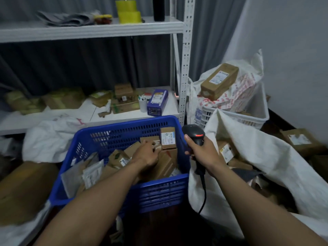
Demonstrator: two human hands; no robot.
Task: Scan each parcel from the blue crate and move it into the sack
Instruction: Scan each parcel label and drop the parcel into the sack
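Observation:
A blue plastic crate (159, 192) in front of me holds several brown cardboard parcels and grey mailers. My left hand (145, 154) reaches into it, and its fingers curl round a small brown parcel (150, 140) near the far right corner. Another small labelled parcel (168, 140) leans against the crate wall beside it. My right hand (202, 153) grips a black barcode scanner (194, 134) with a red stripe, just right of the crate. The open white sack (257, 157) lies to the right with several parcels (225, 151) inside.
A white metal shelf unit (88, 114) stands behind the crate with boxes and a purple box (157, 102). A white basket (255, 114) at the right holds a bag with a long brown box (219, 81). A large cardboard box (23, 190) sits at the left.

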